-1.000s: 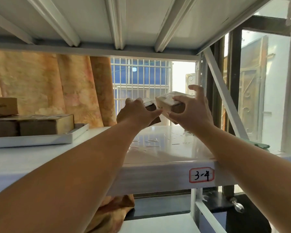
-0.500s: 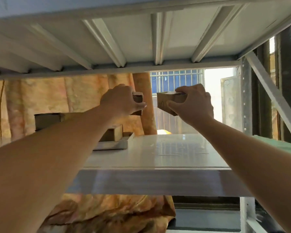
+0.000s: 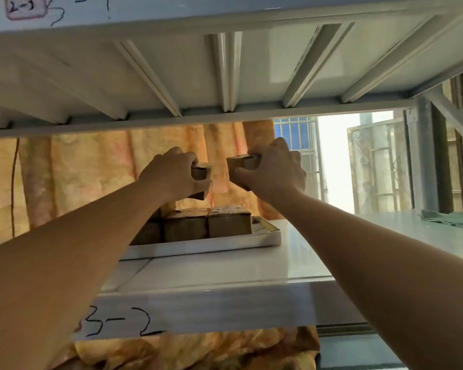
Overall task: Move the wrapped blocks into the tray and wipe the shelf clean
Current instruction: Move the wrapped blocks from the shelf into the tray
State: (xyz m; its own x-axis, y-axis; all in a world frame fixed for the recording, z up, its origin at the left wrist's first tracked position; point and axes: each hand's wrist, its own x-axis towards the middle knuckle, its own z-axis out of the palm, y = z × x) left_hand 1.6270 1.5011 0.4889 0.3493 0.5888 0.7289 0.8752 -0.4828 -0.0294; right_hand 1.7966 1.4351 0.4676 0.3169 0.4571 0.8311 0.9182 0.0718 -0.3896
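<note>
My left hand [image 3: 171, 173] grips a brown wrapped block [image 3: 200, 172], held in the air above the tray. My right hand [image 3: 274, 170] grips a second wrapped block [image 3: 237, 164] just to its right, at about the same height. Below both hands a white tray [image 3: 203, 246] rests on the white shelf [image 3: 225, 265]. Inside the tray stand several wrapped brown blocks [image 3: 229, 222], stacked side by side; my left forearm hides the tray's left part.
The shelf above [image 3: 225, 76] hangs low over my hands, with ribs underneath. A green cloth [image 3: 452, 220] lies on the shelf at far right. An orange curtain [image 3: 91, 169] hangs behind. A barred window [image 3: 297, 134] is at back right.
Both hands have carried their blocks leftward along the shelf, from its bare right part to directly above the tray. The view has swung left and tilted upward.
</note>
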